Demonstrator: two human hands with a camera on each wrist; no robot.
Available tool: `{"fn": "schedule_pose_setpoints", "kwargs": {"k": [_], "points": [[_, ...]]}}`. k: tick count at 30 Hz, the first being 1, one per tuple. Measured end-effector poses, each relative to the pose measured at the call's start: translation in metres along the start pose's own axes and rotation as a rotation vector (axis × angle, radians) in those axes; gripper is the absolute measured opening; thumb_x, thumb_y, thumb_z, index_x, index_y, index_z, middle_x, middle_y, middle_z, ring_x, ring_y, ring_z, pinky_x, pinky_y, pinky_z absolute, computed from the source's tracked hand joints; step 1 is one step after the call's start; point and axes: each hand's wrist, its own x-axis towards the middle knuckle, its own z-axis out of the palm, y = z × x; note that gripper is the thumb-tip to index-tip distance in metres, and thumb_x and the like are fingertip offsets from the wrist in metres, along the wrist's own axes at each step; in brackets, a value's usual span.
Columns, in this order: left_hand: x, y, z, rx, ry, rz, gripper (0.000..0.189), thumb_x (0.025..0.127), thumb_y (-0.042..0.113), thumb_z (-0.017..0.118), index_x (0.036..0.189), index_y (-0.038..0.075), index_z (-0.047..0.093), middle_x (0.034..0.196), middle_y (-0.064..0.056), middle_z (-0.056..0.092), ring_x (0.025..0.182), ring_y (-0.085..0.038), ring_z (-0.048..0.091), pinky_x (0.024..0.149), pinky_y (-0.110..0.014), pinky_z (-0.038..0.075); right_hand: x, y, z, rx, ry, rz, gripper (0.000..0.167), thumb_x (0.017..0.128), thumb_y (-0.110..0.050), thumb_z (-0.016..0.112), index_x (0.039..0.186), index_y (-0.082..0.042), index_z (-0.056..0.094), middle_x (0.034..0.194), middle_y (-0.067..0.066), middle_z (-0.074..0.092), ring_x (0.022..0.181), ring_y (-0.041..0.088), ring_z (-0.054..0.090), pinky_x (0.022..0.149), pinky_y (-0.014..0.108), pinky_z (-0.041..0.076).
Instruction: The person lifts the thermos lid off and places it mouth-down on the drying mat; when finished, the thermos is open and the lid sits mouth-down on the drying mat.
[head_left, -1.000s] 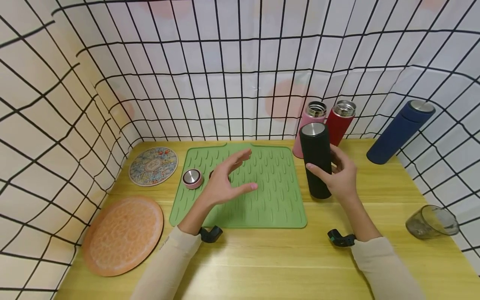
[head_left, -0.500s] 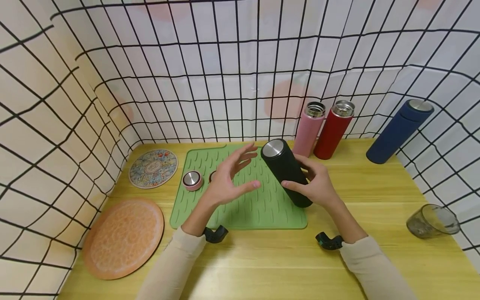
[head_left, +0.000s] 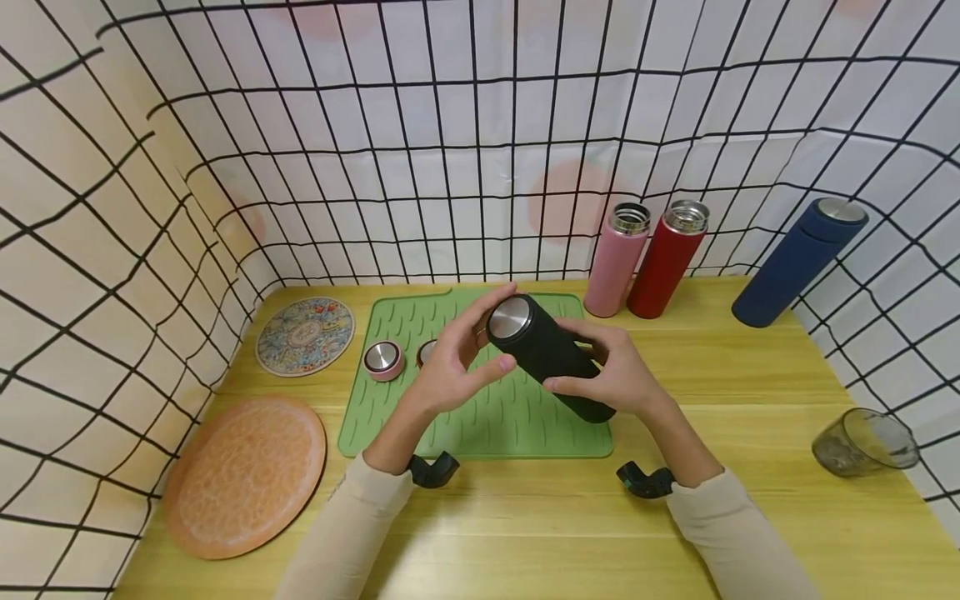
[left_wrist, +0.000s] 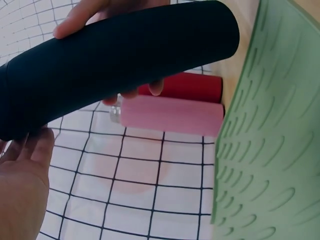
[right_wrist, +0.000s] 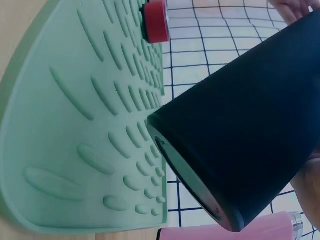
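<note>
My right hand [head_left: 618,371] grips a black thermos bottle [head_left: 558,354] round its body, thumb on the near side. The bottle is tilted above the green ridged mat [head_left: 480,433], its steel-topped lid [head_left: 512,317] pointing left. My left hand [head_left: 450,358] is at the lid end, fingers spread on the far side and thumb near the close side. Whether they touch the lid is unclear. In the left wrist view, the left fingers lie partly behind the bottle. A pink cap [head_left: 384,360] sits on the mat; a red cap [right_wrist: 156,21] is partly hidden in the head view.
An uncapped pink bottle [head_left: 617,262] and an uncapped red bottle [head_left: 667,262] stand at the back right. Farther right are a capped blue bottle [head_left: 798,262] and a grey glass [head_left: 862,443]. Left are a patterned round mat [head_left: 306,337] and an orange round mat [head_left: 246,477].
My right hand has brought the black thermos bottle left from beside the mat to above it, tilting its lid towards my left hand. The left hand has barely moved.
</note>
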Motion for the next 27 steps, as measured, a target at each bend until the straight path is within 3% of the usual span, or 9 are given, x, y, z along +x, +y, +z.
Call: {"fn": "schedule_pose_setpoints", "kwargs": {"k": [6,15,21,27], "points": [[-0.001,-0.001,0.0,-0.043,-0.035,-0.001,0.081,0.096,0.048,0.071,0.159,0.01,0.037,0.152,-0.019,0.049,0.133,-0.025,0.055,0.107,-0.032,0.051,-0.001,-0.002,0.002,0.011,-0.097,-0.03,0.071,0.082,-0.023,0.087,0.146,-0.014,0.059,0.135,0.008,0.067,0.111,0.023,0.067,0.094,0.03,0.059],[-0.003,0.0,0.001,-0.137,-0.104,0.04,0.084,0.096,0.045,0.071,0.156,-0.002,0.035,0.152,-0.025,0.048,0.138,-0.03,0.052,0.11,-0.037,0.05,-0.003,-0.004,0.003,0.096,-0.212,-0.065,0.067,0.087,-0.023,0.081,0.147,-0.009,0.054,0.129,0.014,0.067,0.11,0.02,0.066,0.091,0.032,0.06],[-0.003,0.001,0.002,-0.077,-0.094,0.014,0.083,0.098,0.05,0.066,0.155,-0.002,0.034,0.151,-0.022,0.049,0.132,-0.025,0.057,0.105,-0.035,0.053,-0.003,-0.006,0.004,0.094,-0.212,-0.043,0.069,0.088,-0.017,0.081,0.151,-0.012,0.052,0.13,0.012,0.067,0.107,0.023,0.065,0.089,0.035,0.06],[-0.003,0.0,0.002,0.007,-0.046,0.064,0.079,0.099,0.051,0.062,0.152,-0.002,0.037,0.145,-0.022,0.053,0.127,-0.023,0.059,0.101,-0.037,0.056,-0.003,-0.013,0.007,0.061,-0.181,-0.054,0.072,0.087,-0.01,0.081,0.152,-0.015,0.051,0.127,0.009,0.069,0.101,0.025,0.065,0.082,0.036,0.06]]}}
